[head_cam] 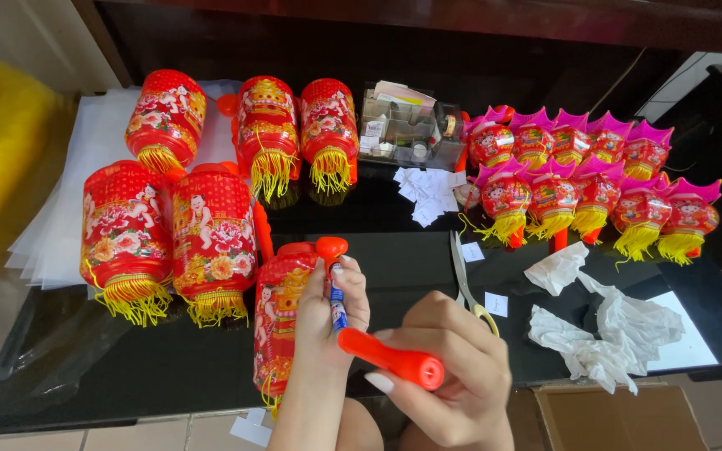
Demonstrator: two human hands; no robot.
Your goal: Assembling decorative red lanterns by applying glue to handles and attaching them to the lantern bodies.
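Handle (390, 357), orange-red plastic, lies between both hands over the black table's (127, 367) near edge, its long axis running from upper left down to lower right. Left hand (332, 313) grips its upper part beside a red lantern (282, 321). Right hand (453, 367) clasps the lower butt end. Scissors (470, 284) lie just behind.

Bare forearms, long pale-polished nails
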